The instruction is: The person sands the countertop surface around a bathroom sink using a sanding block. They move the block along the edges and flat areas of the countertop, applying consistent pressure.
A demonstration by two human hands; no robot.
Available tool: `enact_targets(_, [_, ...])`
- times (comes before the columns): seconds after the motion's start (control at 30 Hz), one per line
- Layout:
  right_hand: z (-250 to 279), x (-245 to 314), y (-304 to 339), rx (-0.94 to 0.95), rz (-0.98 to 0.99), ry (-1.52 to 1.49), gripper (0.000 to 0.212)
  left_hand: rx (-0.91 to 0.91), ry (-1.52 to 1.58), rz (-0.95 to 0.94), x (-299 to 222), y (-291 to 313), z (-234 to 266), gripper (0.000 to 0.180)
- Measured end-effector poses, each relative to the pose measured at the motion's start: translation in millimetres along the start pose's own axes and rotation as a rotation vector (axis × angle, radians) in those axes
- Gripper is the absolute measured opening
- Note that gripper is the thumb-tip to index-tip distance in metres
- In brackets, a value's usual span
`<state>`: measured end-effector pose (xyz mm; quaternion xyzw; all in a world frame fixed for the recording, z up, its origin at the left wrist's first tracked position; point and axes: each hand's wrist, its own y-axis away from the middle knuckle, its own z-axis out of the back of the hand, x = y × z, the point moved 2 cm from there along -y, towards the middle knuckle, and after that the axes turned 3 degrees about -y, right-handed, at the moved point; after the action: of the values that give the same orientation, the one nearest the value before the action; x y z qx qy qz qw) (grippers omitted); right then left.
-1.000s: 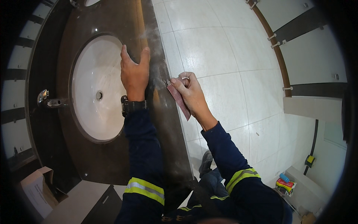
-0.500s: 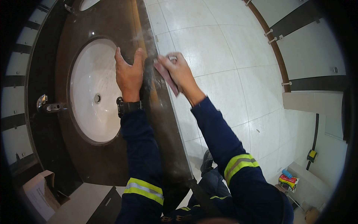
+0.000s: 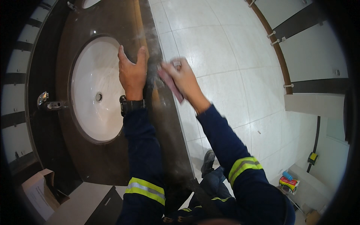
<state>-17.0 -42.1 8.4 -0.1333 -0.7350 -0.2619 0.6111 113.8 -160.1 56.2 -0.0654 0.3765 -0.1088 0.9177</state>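
Note:
My left hand (image 3: pixel 132 78) rests on the dark stone countertop (image 3: pixel 101 165) between the white oval sink (image 3: pixel 95 120) and the front edge. Its thumb and fingers are spread apart, and nothing shows in it. At the countertop's front edge my right hand (image 3: pixel 183 80), slightly blurred, grips a folded, dull reddish strip of sandpaper (image 3: pixel 172 88). One end of the sandpaper meets the edge; the other sticks out beneath the palm. Pale dust hazes the stone near both hands.
A chrome tap (image 3: pixel 52 105) stands left of the sink. An open cardboard box (image 3: pixel 39 191) sits at lower left. White floor tiles (image 3: pixel 225 90) stretch to the right. A small colourful package (image 3: pixel 288 183) and a yellow-black tape measure (image 3: pixel 313 157) are at lower right.
My right hand has shifted slightly toward me along the edge with the sandpaper. My left hand has moved a little to the right and stays spread on the countertop.

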Motion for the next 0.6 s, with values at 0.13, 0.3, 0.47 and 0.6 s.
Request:
enact_targets(0.13, [-2, -14, 57, 0.026, -0.013, -0.158, 0.043, -0.013, 0.001, 0.015, -1, 1, 5, 0.090])
enact_targets(0.3, [-5, 22, -47, -0.028, 0.021, -0.092, 0.056, 0.035, 0.017, 0.033, -8, 0, -7, 0.086])
enact_targets(0.47, [-5, -9, 14, 0.030, 0.027, -0.053, 0.056, -0.024, 0.006, 0.022, 3, 0, 2, 0.085])
enact_targets(0.6, [-3, -19, 5, 0.053, 0.047, -0.075, 0.052, -0.021, 0.003, 0.032, -1, 3, 4, 0.085])
